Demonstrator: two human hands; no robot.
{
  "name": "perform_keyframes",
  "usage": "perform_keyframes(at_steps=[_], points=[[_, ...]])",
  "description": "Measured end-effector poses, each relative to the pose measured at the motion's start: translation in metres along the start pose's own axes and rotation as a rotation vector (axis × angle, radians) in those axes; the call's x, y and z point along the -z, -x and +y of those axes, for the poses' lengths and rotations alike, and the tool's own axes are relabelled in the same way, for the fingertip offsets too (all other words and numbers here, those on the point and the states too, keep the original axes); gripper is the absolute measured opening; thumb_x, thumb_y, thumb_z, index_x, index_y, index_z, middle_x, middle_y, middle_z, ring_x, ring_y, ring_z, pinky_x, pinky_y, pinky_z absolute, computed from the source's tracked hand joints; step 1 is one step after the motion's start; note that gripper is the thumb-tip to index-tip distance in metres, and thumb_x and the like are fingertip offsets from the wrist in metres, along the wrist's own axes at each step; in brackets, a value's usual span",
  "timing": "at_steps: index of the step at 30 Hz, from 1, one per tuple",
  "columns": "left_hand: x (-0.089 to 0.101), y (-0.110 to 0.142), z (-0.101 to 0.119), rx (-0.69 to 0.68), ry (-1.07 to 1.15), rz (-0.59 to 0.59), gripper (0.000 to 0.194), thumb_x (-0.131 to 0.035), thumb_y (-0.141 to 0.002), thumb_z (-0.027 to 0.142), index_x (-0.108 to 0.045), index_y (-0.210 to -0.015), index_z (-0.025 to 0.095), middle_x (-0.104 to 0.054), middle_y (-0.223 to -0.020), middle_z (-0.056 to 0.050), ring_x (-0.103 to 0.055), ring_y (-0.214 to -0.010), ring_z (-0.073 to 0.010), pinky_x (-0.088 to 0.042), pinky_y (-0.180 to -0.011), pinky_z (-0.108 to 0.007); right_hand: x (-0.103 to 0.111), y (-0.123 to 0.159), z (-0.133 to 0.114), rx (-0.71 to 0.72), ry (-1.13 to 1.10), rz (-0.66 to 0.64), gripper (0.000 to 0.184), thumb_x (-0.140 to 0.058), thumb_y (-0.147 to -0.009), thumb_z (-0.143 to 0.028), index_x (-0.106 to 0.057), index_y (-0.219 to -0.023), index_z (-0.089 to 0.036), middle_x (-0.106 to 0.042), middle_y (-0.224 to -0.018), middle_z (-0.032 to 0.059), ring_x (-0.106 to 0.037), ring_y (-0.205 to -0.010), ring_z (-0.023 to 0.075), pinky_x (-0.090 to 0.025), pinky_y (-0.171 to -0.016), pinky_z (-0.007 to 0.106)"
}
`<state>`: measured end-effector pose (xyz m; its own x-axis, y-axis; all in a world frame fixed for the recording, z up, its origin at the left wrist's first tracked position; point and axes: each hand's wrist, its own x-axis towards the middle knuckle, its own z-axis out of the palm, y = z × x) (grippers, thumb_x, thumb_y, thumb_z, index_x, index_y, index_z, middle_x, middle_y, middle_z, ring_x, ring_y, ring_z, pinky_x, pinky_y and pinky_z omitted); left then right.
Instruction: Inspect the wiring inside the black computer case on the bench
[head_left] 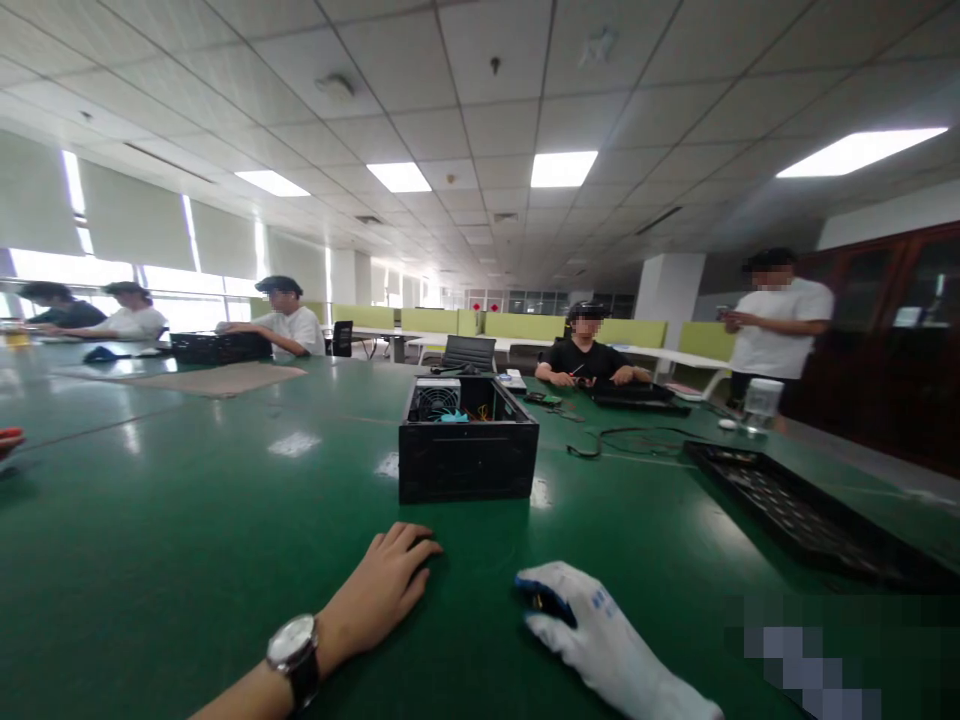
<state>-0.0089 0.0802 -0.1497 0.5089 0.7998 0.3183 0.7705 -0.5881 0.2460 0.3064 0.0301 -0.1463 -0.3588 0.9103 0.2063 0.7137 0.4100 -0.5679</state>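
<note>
My left hand, bare with a wristwatch on the wrist, lies palm down on the green table with its fingers stretched out. It holds nothing. My right hand wears a white glove with a blue palm side. Its fingers curl round towards the thumb, and a small yellow bit shows in the dark hollow between them; what it is I cannot make out. In front of both hands, apart from them, stands a black computer case. Its top is uncovered, showing a fan, a light-blue piece and yellow wires inside.
A black panel-like tray lies on the right, with a clear jar behind it. Black cables lie beyond the case. A co-worker sits opposite; others sit at left, near a brown sheet. One person stands at right.
</note>
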Motion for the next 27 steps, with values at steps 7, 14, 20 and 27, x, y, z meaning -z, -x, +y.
perform_keyframes(at_steps=[7,14,20,27], points=[[0.004,0.001,0.003,0.021,0.013,-0.016,0.034,-0.044,-0.1,0.026,-0.059,-0.13,0.028,-0.053,-0.138,-0.006,-0.048,-0.127,-0.0246,-0.041,-0.107,-0.047,0.006,0.002,-0.006,0.006,0.0,-0.056,0.043,-0.058,-0.094,-0.05,-0.062,-0.132,-0.03,-0.058,-0.134,0.0071,-0.051,-0.126,0.0277,-0.039,-0.11,0.043],[0.003,0.001,0.0,0.01,0.007,-0.019,0.034,-0.043,-0.101,0.026,-0.058,-0.131,0.029,-0.051,-0.139,-0.005,-0.048,-0.127,-0.0242,-0.041,-0.107,-0.046,0.006,0.0,-0.014,0.044,0.035,-0.031,0.042,-0.061,-0.092,-0.041,-0.063,-0.132,-0.028,-0.06,-0.132,0.0069,-0.052,-0.124,0.0266,-0.039,-0.11,0.041],[0.004,0.0,0.001,0.001,0.007,-0.015,0.034,-0.043,-0.1,0.025,-0.059,-0.13,0.027,-0.052,-0.138,-0.007,-0.047,-0.128,-0.0251,-0.041,-0.107,-0.047,0.007,0.001,-0.009,-0.036,-0.019,-0.028,0.042,-0.056,-0.095,-0.049,-0.063,-0.131,-0.028,-0.059,-0.132,0.0073,-0.051,-0.126,0.0277,-0.039,-0.11,0.043],[0.002,0.0,0.001,0.004,0.011,-0.003,0.033,-0.046,-0.099,0.024,-0.059,-0.128,0.029,-0.053,-0.137,-0.006,-0.048,-0.126,-0.025,-0.042,-0.107,-0.047,0.007,0.0,-0.01,-0.053,-0.006,-0.071,0.046,-0.054,-0.095,-0.048,-0.06,-0.136,-0.027,-0.057,-0.136,0.008,-0.049,-0.128,0.0281,-0.038,-0.111,0.042]])
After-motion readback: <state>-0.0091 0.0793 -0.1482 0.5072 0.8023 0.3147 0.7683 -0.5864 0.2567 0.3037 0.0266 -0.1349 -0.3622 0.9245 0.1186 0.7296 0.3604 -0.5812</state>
